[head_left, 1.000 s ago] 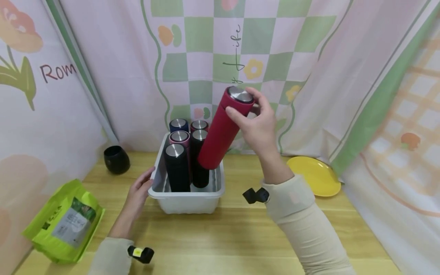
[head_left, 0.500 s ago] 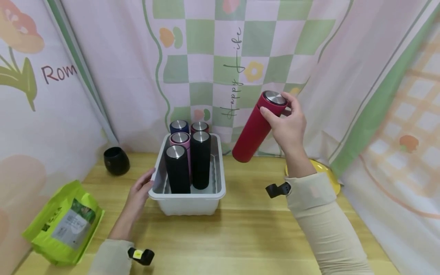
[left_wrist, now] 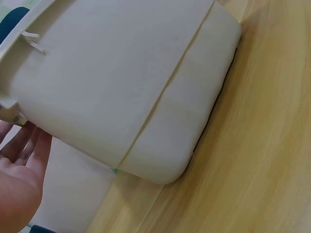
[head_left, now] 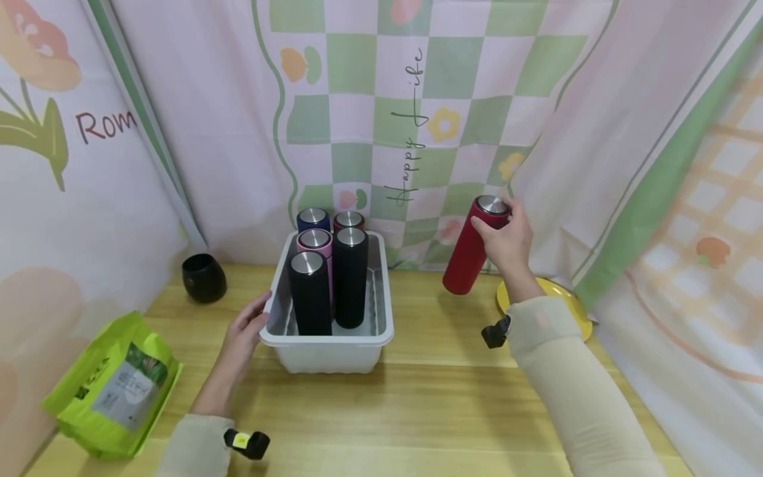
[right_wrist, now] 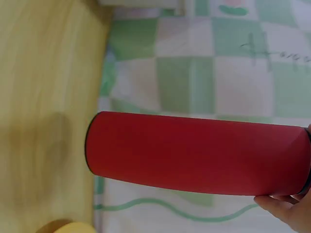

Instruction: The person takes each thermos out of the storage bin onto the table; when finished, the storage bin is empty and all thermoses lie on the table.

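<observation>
My right hand grips a red thermos flask near its steel-topped lid. The flask leans, base toward the left, and hangs over the table right of a white plastic bin. The right wrist view shows its smooth red body lying across the picture, with fingertips at the lid end. My left hand rests against the bin's left side, fingers extended up to the rim. Inside the bin stand several upright flasks: two black ones, a pink one, a blue one and a dark red one.
A yellow plate lies at the right, partly behind the right forearm. On the left are a black cup and a bright green bag. Patterned curtain cloth borders the wooden table at the back and sides.
My right hand has carried the red flask from above the bin to the right, then lowered it closer to the table. The left hand has stayed at the bin.
</observation>
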The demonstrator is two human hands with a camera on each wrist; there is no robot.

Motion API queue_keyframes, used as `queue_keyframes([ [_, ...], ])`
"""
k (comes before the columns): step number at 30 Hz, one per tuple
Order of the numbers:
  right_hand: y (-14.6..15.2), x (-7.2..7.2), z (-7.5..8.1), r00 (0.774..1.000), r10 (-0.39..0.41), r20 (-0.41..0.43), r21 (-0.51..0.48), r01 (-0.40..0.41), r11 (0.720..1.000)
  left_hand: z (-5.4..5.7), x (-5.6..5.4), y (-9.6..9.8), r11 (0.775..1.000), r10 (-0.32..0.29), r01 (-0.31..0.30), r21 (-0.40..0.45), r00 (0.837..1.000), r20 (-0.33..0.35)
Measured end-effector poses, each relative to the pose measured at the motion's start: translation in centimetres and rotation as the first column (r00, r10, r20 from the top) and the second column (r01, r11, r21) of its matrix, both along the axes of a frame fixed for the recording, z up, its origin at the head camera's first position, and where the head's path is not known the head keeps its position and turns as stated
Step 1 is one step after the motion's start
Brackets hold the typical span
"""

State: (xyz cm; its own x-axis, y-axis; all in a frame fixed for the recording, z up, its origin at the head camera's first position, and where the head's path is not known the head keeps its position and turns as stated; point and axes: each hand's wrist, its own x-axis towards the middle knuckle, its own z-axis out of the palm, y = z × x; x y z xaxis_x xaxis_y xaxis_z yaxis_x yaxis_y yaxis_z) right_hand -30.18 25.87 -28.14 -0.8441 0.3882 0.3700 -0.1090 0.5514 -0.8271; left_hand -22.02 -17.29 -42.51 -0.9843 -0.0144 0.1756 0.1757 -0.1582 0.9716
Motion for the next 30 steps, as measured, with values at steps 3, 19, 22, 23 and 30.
queue_keyframes([
  [3,0.8,-1.1,-1.1,0.999,-0.007,0.031,0.017,0.007,1.000,0.0,0.1,0.0,1.000,0.005,-0.005,0.000,1.000,0.007],
  [19,4.7,-5.1,-5.3,0.994,-0.012,0.106,0.068,0.005,0.998,-0.3,0.0,0.1,1.000,0.016,-0.016,0.023,1.000,-0.018],
  [22,5.1,-5.2,-5.6,0.991,-0.015,0.137,0.051,0.008,0.999,-0.3,0.0,0.2,1.000,0.013,-0.013,0.019,1.000,-0.002],
  [23,5.2,-5.2,-5.6,0.990,-0.014,0.143,0.045,0.008,0.999,-0.3,0.0,0.2,1.000,0.011,-0.011,0.016,1.000,0.003],
  [30,5.4,-5.6,-5.3,0.988,-0.034,0.150,0.049,0.026,0.998,0.0,0.1,0.2,1.000,0.007,-0.008,0.021,1.000,0.016],
])
